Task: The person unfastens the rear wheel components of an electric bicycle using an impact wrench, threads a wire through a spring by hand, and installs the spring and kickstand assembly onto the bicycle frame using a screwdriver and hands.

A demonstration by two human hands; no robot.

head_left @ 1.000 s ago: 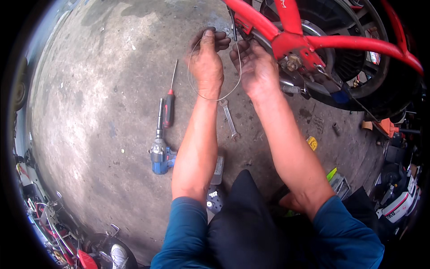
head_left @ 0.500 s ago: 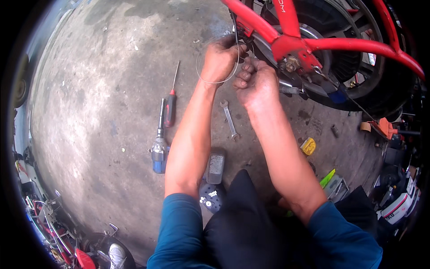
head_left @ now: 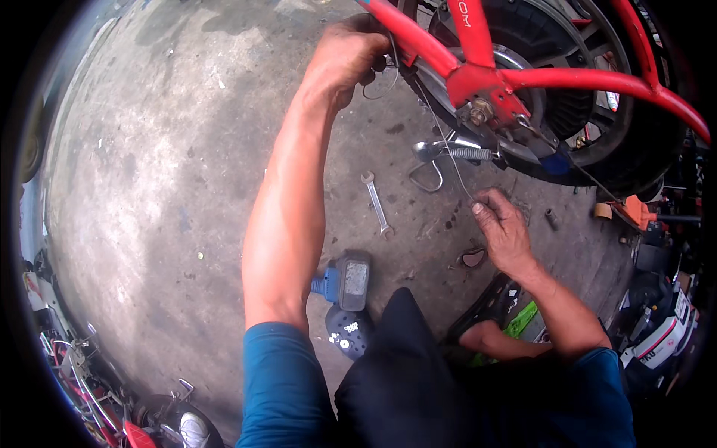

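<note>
My left hand [head_left: 351, 56], upper middle, is closed beside a red tubular frame [head_left: 470, 86]. A thin metal cable [head_left: 451, 158] makes a small loop below its fingers; what lies deeper in the grip is hidden. Lower right, my right hand [head_left: 508, 233] pinches the cable's other stretch between thumb and fingers. From there the cable runs up past the wheel [head_left: 571, 97] toward the frame. A spring [head_left: 470, 154] and a bent metal stand [head_left: 427, 168] sit under the wheel hub. On the floor between my arms lies an open-ended wrench [head_left: 376, 204].
A blue power tool with a dark battery block [head_left: 353, 280] lies partly behind my left forearm, near my dark clog [head_left: 349, 332]. Farther right are an orange-handled object [head_left: 638, 212] and a bright green item [head_left: 521, 319]. Cycle parts [head_left: 82, 373] crowd the lower left.
My hands have moved apart: the left up and leftward, the right down and rightward, drawing out the cable. The large loop has shrunk. My left forearm now covers the screwdriver.
</note>
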